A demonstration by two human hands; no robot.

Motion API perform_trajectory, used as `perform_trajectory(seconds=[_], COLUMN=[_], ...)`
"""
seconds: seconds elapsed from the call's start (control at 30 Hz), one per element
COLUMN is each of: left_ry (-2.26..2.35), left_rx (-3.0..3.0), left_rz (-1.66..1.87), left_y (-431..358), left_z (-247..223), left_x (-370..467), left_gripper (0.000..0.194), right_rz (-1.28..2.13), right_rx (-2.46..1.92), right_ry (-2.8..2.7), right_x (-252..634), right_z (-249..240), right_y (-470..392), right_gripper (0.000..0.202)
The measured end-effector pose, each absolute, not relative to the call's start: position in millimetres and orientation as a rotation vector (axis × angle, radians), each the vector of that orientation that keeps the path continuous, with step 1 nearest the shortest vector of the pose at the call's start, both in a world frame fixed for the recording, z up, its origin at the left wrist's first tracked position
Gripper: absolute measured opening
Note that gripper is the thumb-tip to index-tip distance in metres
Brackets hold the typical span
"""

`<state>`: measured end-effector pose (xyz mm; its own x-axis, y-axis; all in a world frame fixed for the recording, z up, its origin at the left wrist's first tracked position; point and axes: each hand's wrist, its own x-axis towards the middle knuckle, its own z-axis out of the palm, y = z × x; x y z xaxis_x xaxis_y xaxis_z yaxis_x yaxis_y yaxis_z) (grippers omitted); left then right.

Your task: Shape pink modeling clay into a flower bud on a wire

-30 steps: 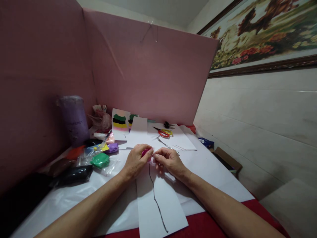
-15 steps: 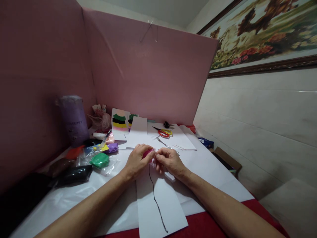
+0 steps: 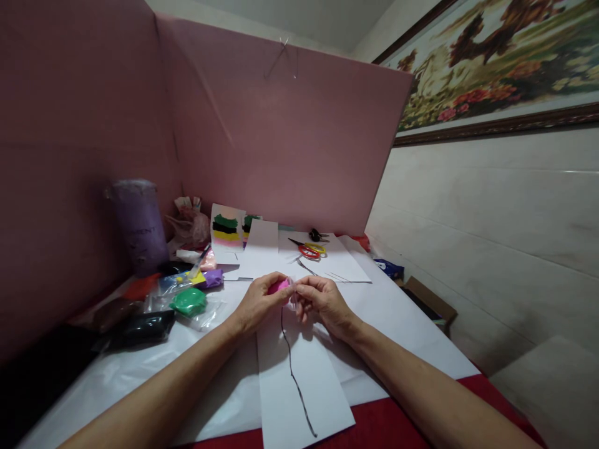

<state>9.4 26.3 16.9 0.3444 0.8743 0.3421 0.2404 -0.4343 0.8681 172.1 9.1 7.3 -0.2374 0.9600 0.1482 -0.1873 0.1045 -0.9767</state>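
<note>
Bright pink modelling clay in a clear plastic bag is gripped by my left hand, whose fingers wrap round it. My right hand pinches the bag's clear edge, close beside the left fingertips. Below both hands lies a white card, with a wavy black line drawn down it. Part of the bag and the card's far end are hidden by my fingers.
Bags of clay lie to the left, among them a green one and a black one. A purple cylinder stands behind them. Scissors, a fork and keys rest on white board.
The pink clay shows more between my hands and looks brighter. My fingers have shifted slightly on the bag; the things on the table stay where they were.
</note>
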Motion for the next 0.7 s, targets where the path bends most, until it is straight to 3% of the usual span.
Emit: perform_trajectory(seconds=[0.7], left_ry=[1.139], left_rx=[1.973], left_rz=[1.146], left_y=[25.0], left_z=[15.7], left_x=[9.6], left_gripper=[0.025], right_rz=[1.416], right_rx=[-0.951], right_ry=[-1.345], right_x=[173.0], right_z=[6.8], right_y=[8.8], right_gripper=[0.007])
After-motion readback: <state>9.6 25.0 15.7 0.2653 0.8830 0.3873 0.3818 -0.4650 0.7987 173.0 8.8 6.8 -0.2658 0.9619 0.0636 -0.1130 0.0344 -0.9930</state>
